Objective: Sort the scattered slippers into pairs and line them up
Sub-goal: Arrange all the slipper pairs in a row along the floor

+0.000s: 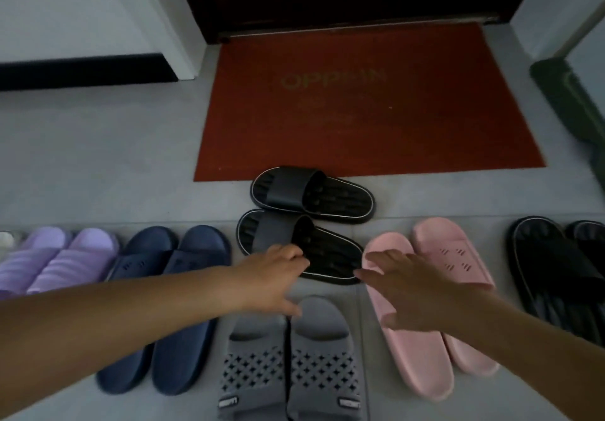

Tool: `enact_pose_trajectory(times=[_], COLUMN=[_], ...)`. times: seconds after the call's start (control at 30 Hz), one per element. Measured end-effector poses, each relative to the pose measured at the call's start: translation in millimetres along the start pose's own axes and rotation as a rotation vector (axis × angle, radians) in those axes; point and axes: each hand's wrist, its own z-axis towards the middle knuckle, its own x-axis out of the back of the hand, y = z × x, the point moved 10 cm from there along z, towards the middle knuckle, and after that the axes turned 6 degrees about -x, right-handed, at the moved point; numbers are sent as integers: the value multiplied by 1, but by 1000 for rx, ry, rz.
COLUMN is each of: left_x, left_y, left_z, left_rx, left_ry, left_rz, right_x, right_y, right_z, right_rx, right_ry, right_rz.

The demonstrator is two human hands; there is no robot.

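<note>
Head view: left hand (273,276) fingers (296,254) touch black slipper (327,253) — right hand (415,289) spread.

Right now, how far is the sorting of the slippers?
Mostly done: the lilac, navy, grey, pink and far-right black pairs lie lined up. In hand: the left hand touches the nearer sideways black slipper; the right hand hovers open. Left: turn this black pair into line.

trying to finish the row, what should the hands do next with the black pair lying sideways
Probably grip the nearer black slipper with the left hand, turn it to face like the grey pair, and slot it into the row; both black slippers lie crosswise beyond it.
</note>
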Motion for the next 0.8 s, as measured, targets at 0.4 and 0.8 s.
enact_pose_trajectory(times=[0.4,0.8], left_x=[24,55], left_y=[-87,-124], left_z=[13,32], left_rx=[316,269], left_ry=[661,658], left_rz=[-447,-611], right_x=[70,80], right_y=[-19,14], right_z=[104,131], right_rx=[-281,-365], right_ry=[223,598], right_rz=[249,602])
